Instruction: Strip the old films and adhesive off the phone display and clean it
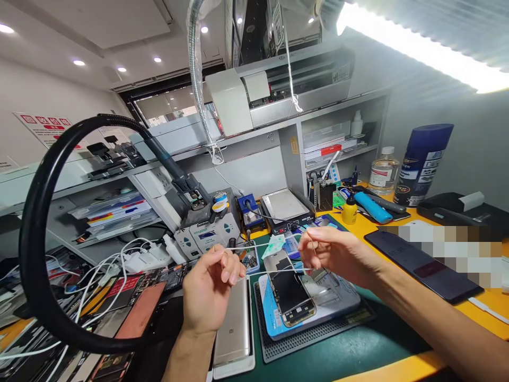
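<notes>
Your left hand [214, 289] and right hand [328, 252] are apart with curled fingers, each closed on a thin pale strand [274, 272] drawn between them; a second pale line runs above it. Below is a green mat [302, 353] on a yellow desk [421, 212], with a grey shelf unit [296, 127] behind and a bright lamp [413, 45] at upper right. The opened phone part [292, 292] lies below the strand, between your hands and nearer the right, on a blue-and-white box [270, 313] over a perforated pad [274, 351]. A silver phone [234, 323] lies just beside your left wrist. Your fingers hide where the strand ends, so you cannot tell whether both lines are one loop. Pixelation masks an area at right, and the frame cuts off the parts pile [115, 339] at lower left.
</notes>
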A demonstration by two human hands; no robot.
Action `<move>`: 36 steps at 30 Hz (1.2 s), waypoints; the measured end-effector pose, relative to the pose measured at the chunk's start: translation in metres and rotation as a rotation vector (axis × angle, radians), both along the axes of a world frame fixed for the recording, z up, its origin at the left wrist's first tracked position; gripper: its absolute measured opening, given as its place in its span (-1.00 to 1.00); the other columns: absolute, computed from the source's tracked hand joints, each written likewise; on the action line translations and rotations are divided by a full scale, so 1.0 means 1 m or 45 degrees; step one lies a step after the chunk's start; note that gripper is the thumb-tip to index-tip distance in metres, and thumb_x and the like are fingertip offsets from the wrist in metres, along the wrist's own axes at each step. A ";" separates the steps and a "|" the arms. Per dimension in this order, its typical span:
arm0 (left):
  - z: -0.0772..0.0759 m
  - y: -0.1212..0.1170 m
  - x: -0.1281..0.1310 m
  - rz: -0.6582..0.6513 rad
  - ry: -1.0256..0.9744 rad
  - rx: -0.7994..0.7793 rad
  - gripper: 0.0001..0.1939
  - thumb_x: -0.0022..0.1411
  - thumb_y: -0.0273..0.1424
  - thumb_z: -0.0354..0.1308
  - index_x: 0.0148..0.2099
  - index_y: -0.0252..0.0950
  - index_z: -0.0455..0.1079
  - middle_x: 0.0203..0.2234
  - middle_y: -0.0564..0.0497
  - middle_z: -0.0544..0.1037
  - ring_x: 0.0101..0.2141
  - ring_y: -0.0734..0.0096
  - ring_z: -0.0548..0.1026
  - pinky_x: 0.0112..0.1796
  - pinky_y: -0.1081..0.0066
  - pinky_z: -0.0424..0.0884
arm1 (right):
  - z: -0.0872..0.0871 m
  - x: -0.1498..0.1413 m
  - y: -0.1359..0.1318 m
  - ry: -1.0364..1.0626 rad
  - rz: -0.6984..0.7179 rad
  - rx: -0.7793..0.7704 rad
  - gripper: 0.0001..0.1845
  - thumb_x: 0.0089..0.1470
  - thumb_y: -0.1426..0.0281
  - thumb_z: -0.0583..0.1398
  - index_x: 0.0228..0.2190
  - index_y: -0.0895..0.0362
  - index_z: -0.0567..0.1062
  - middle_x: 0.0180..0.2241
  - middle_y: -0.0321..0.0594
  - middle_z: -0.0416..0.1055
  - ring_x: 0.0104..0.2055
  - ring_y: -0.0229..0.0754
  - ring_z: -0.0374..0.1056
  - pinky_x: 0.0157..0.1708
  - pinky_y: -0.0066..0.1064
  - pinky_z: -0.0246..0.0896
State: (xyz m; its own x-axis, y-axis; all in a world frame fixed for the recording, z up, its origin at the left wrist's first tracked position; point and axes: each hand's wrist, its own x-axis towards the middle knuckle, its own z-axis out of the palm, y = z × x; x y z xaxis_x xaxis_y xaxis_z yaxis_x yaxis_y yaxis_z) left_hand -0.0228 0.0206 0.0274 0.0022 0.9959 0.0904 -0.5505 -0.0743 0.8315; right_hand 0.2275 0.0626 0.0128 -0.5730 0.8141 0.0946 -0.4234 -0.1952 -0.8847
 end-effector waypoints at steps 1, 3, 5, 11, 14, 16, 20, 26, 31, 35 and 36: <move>-0.001 -0.001 0.001 0.002 0.038 0.025 -0.72 0.22 -0.41 0.11 -0.55 -0.28 0.31 -0.72 0.11 0.24 -0.61 0.45 0.23 -0.39 0.35 0.33 | 0.000 0.000 0.000 -0.018 -0.015 0.016 -0.67 0.07 0.17 0.35 -0.48 0.21 0.62 -0.68 -0.30 0.37 -0.54 -0.26 0.28 -0.38 -0.38 0.28; -0.004 -0.002 0.003 -0.002 0.099 0.067 -0.73 0.21 -0.41 0.13 -0.55 -0.28 0.33 -0.73 0.11 0.25 -0.61 0.43 0.24 -0.38 0.34 0.33 | 0.000 0.000 0.000 -0.034 -0.044 0.030 -0.70 0.03 0.23 0.40 -0.54 0.21 0.60 -0.67 -0.31 0.38 -0.55 -0.28 0.27 -0.39 -0.41 0.26; -0.005 -0.003 0.005 -0.007 0.134 0.094 -0.74 0.21 -0.41 0.14 -0.55 -0.28 0.34 -0.74 0.11 0.24 -0.62 0.44 0.23 -0.38 0.34 0.32 | 0.001 0.001 0.001 -0.022 -0.065 0.018 -0.71 0.04 0.25 0.39 -0.55 0.19 0.57 -0.60 -0.28 0.43 -0.47 -0.24 0.35 -0.36 -0.39 0.29; -0.004 -0.001 0.004 0.024 0.151 0.080 -0.66 0.32 -0.36 0.09 -0.53 -0.27 0.32 -0.76 0.18 0.13 -0.65 0.50 0.16 -0.37 0.35 0.34 | 0.002 0.009 0.007 0.048 -0.080 -0.038 -0.62 0.14 0.17 0.32 -0.57 0.15 0.49 -0.64 -0.37 0.31 -0.53 -0.24 0.39 -0.35 -0.36 0.35; -0.004 0.000 0.004 0.054 0.130 0.052 -0.64 0.36 -0.35 0.10 -0.51 -0.28 0.31 -0.72 0.19 0.09 -0.63 0.52 0.13 -0.40 0.38 0.32 | -0.001 0.008 0.010 0.033 -0.109 -0.041 -0.63 0.18 0.16 0.29 -0.52 0.15 0.52 -0.69 -0.43 0.19 -0.60 -0.29 0.32 -0.44 -0.41 0.32; -0.003 0.001 0.004 0.043 0.098 0.029 -0.63 0.37 -0.33 0.08 -0.51 -0.29 0.29 -0.69 0.19 0.07 -0.62 0.53 0.10 -0.43 0.42 0.29 | -0.002 0.006 0.011 0.020 -0.127 -0.048 -0.62 0.21 0.12 0.26 -0.48 0.16 0.54 -0.69 -0.45 0.13 -0.60 -0.29 0.29 -0.45 -0.40 0.32; 0.000 0.003 -0.001 -0.019 0.035 0.007 -0.63 0.35 -0.30 0.02 -0.51 -0.30 0.28 -0.65 0.18 0.03 -0.61 0.55 -0.01 -0.54 0.48 0.10 | -0.003 0.005 0.011 -0.017 -0.176 -0.022 -0.53 0.21 0.04 0.20 -0.47 0.18 0.57 -0.65 -0.45 0.02 -0.60 -0.30 0.18 -0.41 -0.32 0.37; 0.001 -0.004 -0.006 0.000 0.108 0.082 -0.71 0.23 -0.31 0.15 -0.51 -0.31 0.32 -0.65 0.18 0.05 -0.63 0.59 -0.02 -0.58 0.49 -0.04 | -0.007 0.007 0.011 -0.140 -0.215 0.098 -0.46 0.14 -0.02 0.22 -0.56 0.18 0.57 -0.66 -0.40 0.07 -0.57 -0.30 0.17 -0.38 -0.39 0.32; -0.005 -0.058 -0.014 0.117 0.309 0.153 -0.79 0.15 -0.44 0.35 -0.47 -0.37 0.42 -0.59 0.10 0.29 -0.54 0.56 0.21 -0.47 0.48 0.10 | -0.006 -0.012 -0.008 -0.258 -0.083 0.153 -0.46 0.09 0.04 0.25 -0.71 0.16 0.49 -0.66 -0.29 0.20 -0.58 -0.26 0.14 -0.39 -0.31 0.34; -0.007 -0.116 -0.028 0.228 0.309 0.151 -0.77 0.14 -0.43 0.36 -0.49 -0.38 0.43 -0.59 0.09 0.30 -0.55 0.56 0.20 -0.50 0.46 0.06 | -0.009 -0.037 -0.046 -0.345 -0.038 0.234 -0.51 0.04 0.09 0.30 -0.73 0.14 0.45 -0.68 -0.32 0.20 -0.57 -0.25 0.18 -0.38 -0.31 0.32; -0.007 -0.130 -0.032 0.263 0.274 0.147 -0.76 0.14 -0.42 0.35 -0.50 -0.37 0.41 -0.61 0.10 0.26 -0.56 0.57 0.17 -0.52 0.47 0.04 | -0.011 -0.042 -0.057 -0.374 -0.028 0.256 -0.52 0.03 0.09 0.31 -0.71 0.15 0.46 -0.67 -0.31 0.25 -0.55 -0.24 0.22 -0.38 -0.33 0.31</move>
State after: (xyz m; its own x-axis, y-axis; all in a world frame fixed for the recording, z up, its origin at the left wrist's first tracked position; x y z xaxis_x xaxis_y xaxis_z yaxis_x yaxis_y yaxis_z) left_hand -0.0544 -0.1090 0.0203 -0.1675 0.9606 0.2220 -0.3266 -0.2665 0.9068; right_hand 0.1852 0.0055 0.0016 -0.5821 0.8083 0.0882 -0.1474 0.0018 -0.9891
